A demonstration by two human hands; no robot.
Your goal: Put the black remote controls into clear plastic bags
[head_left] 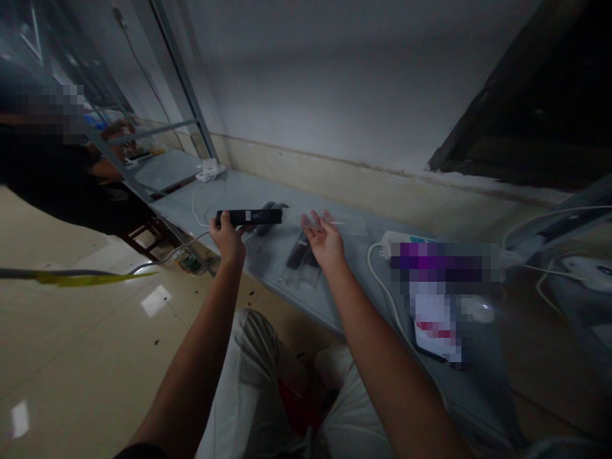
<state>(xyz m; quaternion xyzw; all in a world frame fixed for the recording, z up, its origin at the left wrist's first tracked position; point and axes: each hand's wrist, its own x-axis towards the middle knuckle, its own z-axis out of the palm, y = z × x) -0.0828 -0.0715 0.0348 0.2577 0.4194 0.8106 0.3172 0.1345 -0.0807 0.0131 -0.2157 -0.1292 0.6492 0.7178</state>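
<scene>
My left hand point(228, 240) is closed around one end of a long black bar-shaped piece point(266, 217) with a small white label, held level above the table. My right hand point(327, 242) grips a clear plastic bag point(352, 223), which shows through and beyond the fingers. Between my hands, the free end of the black piece points towards the bag. Below my right hand lies another black piece point(297, 252) in clear wrapping. More dark pieces point(261, 228) rest partly hidden behind the one I hold.
A long grey table point(239, 185) runs along the wall. On its right are a white power strip point(389, 242) with cables and a phone point(430, 347). A white adapter point(210, 169) sits at the far left end. Another person point(52, 166) works beyond a metal frame point(186, 122).
</scene>
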